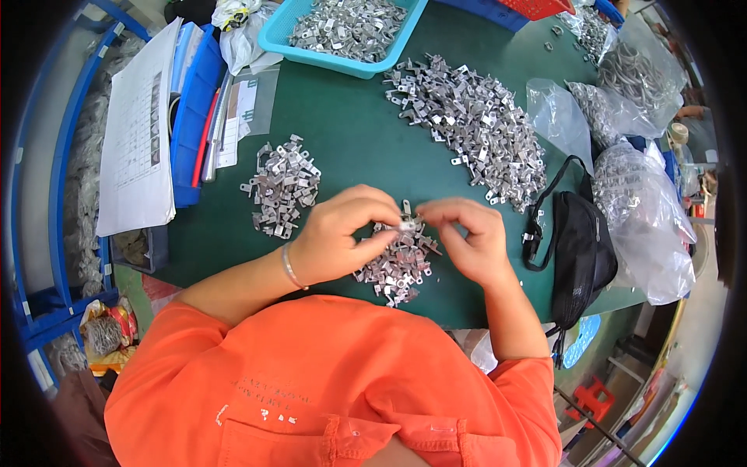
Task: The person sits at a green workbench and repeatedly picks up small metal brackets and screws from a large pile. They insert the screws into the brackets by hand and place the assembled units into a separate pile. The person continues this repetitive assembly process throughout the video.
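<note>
Over a small pile of metal brackets (395,268) at the table's near edge, my left hand (338,232) pinches one small silver metal bracket (406,225) between thumb and forefinger. Just right of it is my right hand (475,237), its fingers stretched toward that bracket and its thumb apart from them. Motion blurs the right fingertips, and no piece shows in them. Left of my left hand lies a second pile of brackets (284,187). A much larger heap of brackets (475,124) spreads across the table beyond my right hand.
A light-blue basket (272,39) of brackets stands at the back. A blue holder (191,117) with papers and pens is at left. To the right lie a black waist bag (583,249) and clear plastic bags (642,226) of metal parts. The green table (350,117) lies beneath.
</note>
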{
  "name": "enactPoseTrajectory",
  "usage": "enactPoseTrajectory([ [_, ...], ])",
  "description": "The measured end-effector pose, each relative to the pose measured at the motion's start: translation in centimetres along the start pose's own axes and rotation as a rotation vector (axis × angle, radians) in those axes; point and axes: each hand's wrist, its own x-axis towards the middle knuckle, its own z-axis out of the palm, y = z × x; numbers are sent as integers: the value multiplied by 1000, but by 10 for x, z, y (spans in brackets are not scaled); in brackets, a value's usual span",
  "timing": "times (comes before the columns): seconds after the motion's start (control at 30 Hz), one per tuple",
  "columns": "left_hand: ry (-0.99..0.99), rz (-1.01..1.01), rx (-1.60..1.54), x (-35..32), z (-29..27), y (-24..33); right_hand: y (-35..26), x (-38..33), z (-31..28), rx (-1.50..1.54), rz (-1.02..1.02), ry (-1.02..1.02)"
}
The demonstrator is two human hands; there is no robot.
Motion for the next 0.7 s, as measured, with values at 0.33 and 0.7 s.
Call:
enactPoseTrajectory([
  [0.33, 185, -70, 726, -23, -77, -26, 45, 63, 1, -926, -243, 206],
  [0.7, 100, -378, -325, 2, -11, -12, 0, 22, 10, 1319, 566, -14],
])
